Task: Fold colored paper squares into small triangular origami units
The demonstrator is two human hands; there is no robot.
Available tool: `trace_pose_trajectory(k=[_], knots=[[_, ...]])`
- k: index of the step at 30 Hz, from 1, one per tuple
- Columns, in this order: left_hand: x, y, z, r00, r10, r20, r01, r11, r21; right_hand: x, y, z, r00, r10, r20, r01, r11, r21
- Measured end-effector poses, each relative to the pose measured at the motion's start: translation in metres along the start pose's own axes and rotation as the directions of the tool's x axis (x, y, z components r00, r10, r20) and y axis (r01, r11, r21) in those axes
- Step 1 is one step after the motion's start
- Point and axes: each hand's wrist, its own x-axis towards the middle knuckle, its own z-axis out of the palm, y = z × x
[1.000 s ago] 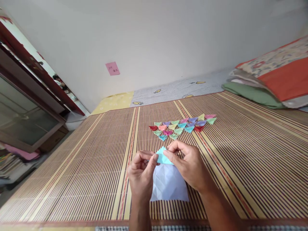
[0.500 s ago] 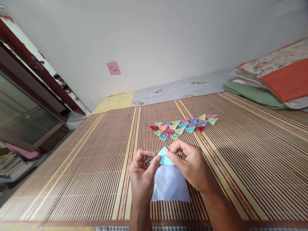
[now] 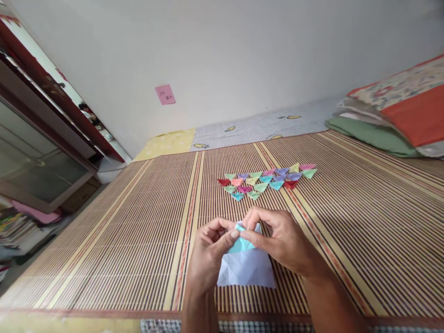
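Observation:
Between my two hands is a small piece of folded turquoise paper. My left hand pinches it at the upper left, thumb in front. My right hand pinches it near its top, fingertips close to those of the left. Part of the paper is hidden by the fingers. Beneath it, a creased pale white sheet lies on the striped mat. Beyond my hands, several small folded paper pieces in many colours are set out in rows.
Folded bedding in orange, green and floral cloth lies at the right. A pink note is stuck on the wall. At the left are a glass-panelled door, stacked papers and, through the doorway, a person.
My hands have drawn closer together and a little lower over the white sheet. Their fingertips now meet near the top of the turquoise paper, covering more of it.

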Motion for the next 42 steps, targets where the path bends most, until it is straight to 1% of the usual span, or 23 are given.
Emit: trace_pose_trajectory(k=[3, 9, 12, 14, 16, 18, 21, 27, 29, 32, 36, 39, 41, 42], knots=[[-0.001, 0.0, 0.0, 1.0, -0.011, 0.003, 0.011, 1.0, 0.003, 0.0, 0.0, 0.001, 1.0, 0.012, 0.01, -0.012, 1.0, -0.015], [-0.003, 0.0, 0.001, 1.0, -0.002, -0.028, 0.004, 0.996, 0.091, 0.0, 0.002, 0.0, 0.999, 0.027, 0.022, -0.025, 0.997, -0.072], [-0.002, -0.002, 0.001, 0.999, 0.011, -0.038, -0.007, 0.994, 0.105, 0.001, 0.002, 0.002, 1.0, 0.024, 0.014, -0.023, 0.995, -0.101], [-0.002, -0.005, 0.0, 0.996, 0.051, -0.076, -0.042, 0.993, 0.109, 0.003, 0.002, 0.005, 0.999, 0.036, -0.025, -0.039, 0.993, -0.108], [-0.001, -0.008, -0.001, 0.985, 0.116, -0.129, -0.1, 0.987, 0.122, 0.005, 0.001, 0.008, 0.995, 0.079, -0.067, -0.084, 0.994, -0.075], [-0.001, -0.009, -0.001, 0.969, 0.178, -0.173, -0.156, 0.978, 0.135, 0.006, 0.0, 0.013, 0.986, 0.147, -0.075, -0.149, 0.989, -0.012], [0.0, -0.011, 0.0, 0.947, 0.241, -0.211, -0.214, 0.966, 0.143, 0.007, 0.002, 0.02, 0.971, 0.228, -0.066, -0.224, 0.972, 0.064], [0.001, -0.013, 0.0, 0.926, 0.3, -0.231, -0.274, 0.952, 0.139, 0.006, 0.001, 0.027, 0.961, 0.25, -0.114, -0.236, 0.964, 0.125], [0.001, -0.014, -0.001, 0.928, 0.295, -0.227, -0.27, 0.953, 0.134, 0.006, 0.0, 0.025, 0.962, 0.243, -0.121, -0.231, 0.967, 0.105], [0.001, -0.014, -0.004, 0.943, 0.258, -0.211, -0.237, 0.964, 0.119, 0.005, -0.001, 0.019, 0.971, 0.215, -0.109, -0.212, 0.977, 0.037], [0.002, -0.01, -0.011, 0.96, 0.201, -0.198, -0.187, 0.979, 0.085, 0.002, 0.001, 0.003, 0.986, 0.153, -0.067, -0.157, 0.985, -0.068], [0.002, -0.007, -0.015, 0.973, 0.163, -0.165, -0.155, 0.986, 0.058, -0.001, 0.003, -0.01, 0.988, 0.141, -0.061, -0.146, 0.986, -0.076], [0.002, -0.006, -0.014, 0.985, 0.122, -0.121, -0.114, 0.991, 0.07, -0.001, 0.004, -0.012, 0.987, 0.152, -0.053, -0.155, 0.986, -0.058], [0.001, -0.006, -0.014, 0.99, 0.102, -0.094, -0.095, 0.992, 0.081, -0.001, 0.005, -0.011, 0.986, 0.164, -0.024, -0.165, 0.985, -0.048]])
